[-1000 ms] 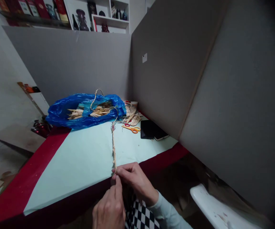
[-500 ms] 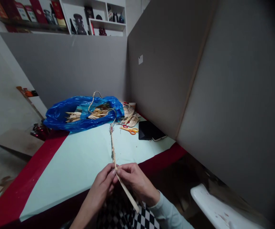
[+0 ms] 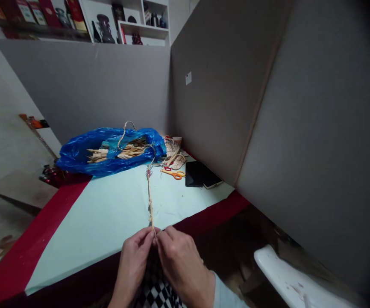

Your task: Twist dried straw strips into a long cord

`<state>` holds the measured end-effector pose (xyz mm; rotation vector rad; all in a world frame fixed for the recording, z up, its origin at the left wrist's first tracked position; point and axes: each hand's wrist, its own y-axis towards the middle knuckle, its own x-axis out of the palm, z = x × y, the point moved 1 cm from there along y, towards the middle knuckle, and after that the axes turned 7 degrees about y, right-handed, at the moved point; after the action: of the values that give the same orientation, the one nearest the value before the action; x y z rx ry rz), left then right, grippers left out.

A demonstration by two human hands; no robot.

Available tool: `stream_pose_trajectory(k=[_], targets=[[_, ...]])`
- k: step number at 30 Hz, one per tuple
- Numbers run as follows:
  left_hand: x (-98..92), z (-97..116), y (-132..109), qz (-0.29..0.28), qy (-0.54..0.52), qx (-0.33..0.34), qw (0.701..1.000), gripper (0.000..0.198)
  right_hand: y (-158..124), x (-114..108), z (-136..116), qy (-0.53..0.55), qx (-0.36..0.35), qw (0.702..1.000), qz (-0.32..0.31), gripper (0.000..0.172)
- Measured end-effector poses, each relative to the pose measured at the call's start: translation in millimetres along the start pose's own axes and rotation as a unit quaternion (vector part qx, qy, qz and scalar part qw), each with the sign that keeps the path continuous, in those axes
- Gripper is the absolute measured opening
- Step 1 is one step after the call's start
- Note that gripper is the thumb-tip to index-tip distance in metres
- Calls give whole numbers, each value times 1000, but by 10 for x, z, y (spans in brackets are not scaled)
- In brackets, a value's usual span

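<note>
A thin twisted straw cord [image 3: 150, 201] runs from the far side of the pale green table cover toward me. At its near end my left hand [image 3: 135, 252] pinches it between thumb and fingertips, just over the table's front edge. Right beside it, my right hand [image 3: 181, 261] is closed on the same end, its knuckles turned up. The loose strip end is hidden behind the right hand. Beyond the cord, a blue plastic bag [image 3: 85, 145] holds bundles of dry straw strips [image 3: 133, 148]. The cord's far part loops up over the bag.
Orange-handled scissors [image 3: 176, 174] lie near a black tablet [image 3: 194, 174] and a phone [image 3: 213, 181]. Woven straw pieces [image 3: 172, 147] sit by the corner. Grey partitions [image 3: 217, 94] close off the back and right. A white chair [image 3: 284, 273] stands at lower right.
My right hand has rolled over so its back faces up, and the strip's loose end has gone from sight behind it. Both hands sit slightly lower.
</note>
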<state>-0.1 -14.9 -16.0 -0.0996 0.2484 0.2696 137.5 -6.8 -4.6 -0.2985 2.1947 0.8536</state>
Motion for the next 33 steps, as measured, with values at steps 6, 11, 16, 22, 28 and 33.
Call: stream_pose_trajectory(k=[6, 11, 16, 22, 28, 33], targets=[[7, -20, -108, -28, -176, -119, 977, 34, -259, 251, -54, -49, -125, 984, 115, 35], [-65, 89, -102, -50, -172, -111, 978, 30, -85, -55, -1, 128, -56, 988, 60, 18], [-143, 189, -75, -111, -189, -111, 969, 32, 246, -183, 40, 283, 66, 953, -92, 26], [-141, 103, -62, -127, -196, -75, 970, 34, 322, -1, 87, 275, 113, 950, -95, 27], [-138, 64, -106, -71, -41, -24, 996, 34, 302, 25, 117, 347, 107, 927, -94, 35], [-199, 118, -161, -22, 170, 36, 985, 21, 239, 148, 165, 413, 171, 892, -65, 32]])
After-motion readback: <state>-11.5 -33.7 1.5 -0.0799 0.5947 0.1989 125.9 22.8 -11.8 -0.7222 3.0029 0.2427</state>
